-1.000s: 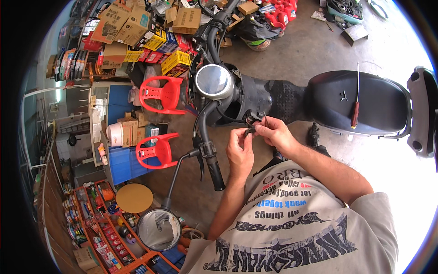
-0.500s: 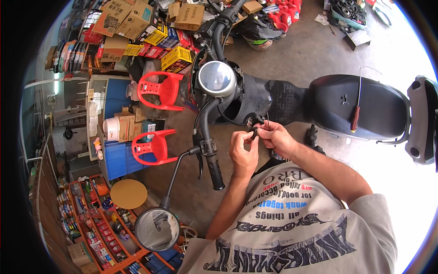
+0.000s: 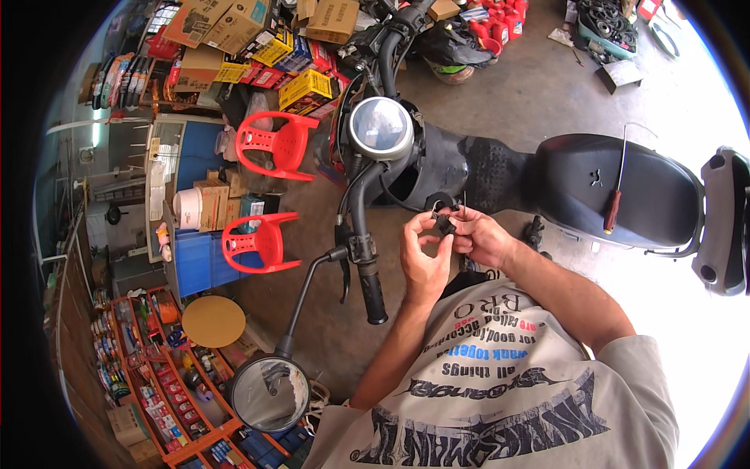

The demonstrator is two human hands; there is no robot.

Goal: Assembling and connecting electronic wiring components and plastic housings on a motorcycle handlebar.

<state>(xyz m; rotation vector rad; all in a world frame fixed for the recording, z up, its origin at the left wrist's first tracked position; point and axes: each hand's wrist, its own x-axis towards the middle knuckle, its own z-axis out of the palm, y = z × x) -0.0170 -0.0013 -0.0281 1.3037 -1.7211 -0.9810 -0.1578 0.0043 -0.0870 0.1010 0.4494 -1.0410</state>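
Workshop concrete floor [image 3: 519, 102], cardboard boxes [image 3: 332, 22] piled upper left, red chairs [image 3: 291, 148] just below. Black scooter [image 3: 500, 168] stands across the middle, front end toward the left. Small black part [image 3: 445, 225] is up in the fingers, beside the near side of the scooter's body, below a dark opening [image 3: 402, 186] behind the handlebar [image 3: 358, 203]. Left hand [image 3: 424, 270] narrow, thumb and forefinger pinching the part; right hand [image 3: 486, 241] also narrow, fingertips closed on its right side. Progress: looks midway; part is in hand, apparently not seated on the body. Whether a wire joins it, can't tell; fingers cover it. Red-handled screwdriver [image 3: 613, 211] lies unused on the seat [image 3: 574, 168].
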